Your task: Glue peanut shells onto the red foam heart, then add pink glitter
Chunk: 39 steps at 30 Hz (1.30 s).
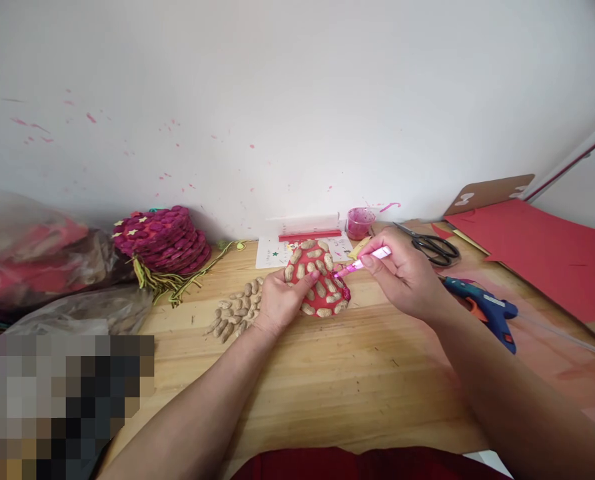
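Note:
My left hand (pixel 282 299) grips the left edge of a red gourd-like cutout (pixel 311 285) covered with peanuts in their shells, its thumb lying across the front. Most of these peanuts are plain tan, but a few on the right edge are painted magenta. In my right hand (pixel 402 277) is a paintbrush (pixel 374 259) with a white handle, pinched between thumb and fingers. Its magenta-stained tip meets the right side of the cutout. Loose peanuts (pixel 237 310) lie on the table beside my left hand. A cup of magenta paint (pixel 360 223) stands behind the brush, against the wall.
On the left, magenta peanut-covered pieces (pixel 164 240) are stacked with yellow-green cords, next to plastic bags (pixel 32 260). Scissors (pixel 434 248), a blue glue gun (pixel 492 310) and red sheets (pixel 547 250) lie right. A white paper (pixel 272 253) lies behind the cutout on the wooden table (pixel 337 393).

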Available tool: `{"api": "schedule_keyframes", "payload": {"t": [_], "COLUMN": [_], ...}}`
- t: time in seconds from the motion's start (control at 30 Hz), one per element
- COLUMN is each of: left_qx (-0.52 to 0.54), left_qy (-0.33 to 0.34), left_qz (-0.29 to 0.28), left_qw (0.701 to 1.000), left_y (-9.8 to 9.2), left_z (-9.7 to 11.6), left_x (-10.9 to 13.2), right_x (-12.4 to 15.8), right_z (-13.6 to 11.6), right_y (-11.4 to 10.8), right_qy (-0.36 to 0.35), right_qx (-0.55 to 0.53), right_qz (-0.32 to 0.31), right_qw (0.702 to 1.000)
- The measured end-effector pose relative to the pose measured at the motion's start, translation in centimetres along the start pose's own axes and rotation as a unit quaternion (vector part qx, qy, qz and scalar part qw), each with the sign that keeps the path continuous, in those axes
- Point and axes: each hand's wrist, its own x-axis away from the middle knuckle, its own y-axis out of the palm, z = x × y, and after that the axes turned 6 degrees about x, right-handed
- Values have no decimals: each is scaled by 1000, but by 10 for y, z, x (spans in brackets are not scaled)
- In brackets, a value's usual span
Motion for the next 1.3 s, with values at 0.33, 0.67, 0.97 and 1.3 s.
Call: {"api": "schedule_keyframes", "payload": {"t": [0.33,0.67,0.97,1.3], "left_qx": [-33,-75,-66,-107], "left_qy": [-1,15,4,9], "left_qz": [8,19,3,-4], "left_qw": [999,997,998,994], "left_y": [1,-2,-2,-1], "left_z": [4,4,-5,1], "left_x": [3,1,0,2], "right_x": [-2,-2,-1,-1], "right_z": [-13,-11,-11,-15], "right_y": [-1,-1,0,6], "right_qy": [-75,-95,-88,-111], "right_qx": [108,122,109,98], "right_qz": [-4,-17,-17,-29], "right_qw": [991,988,990,989]}}
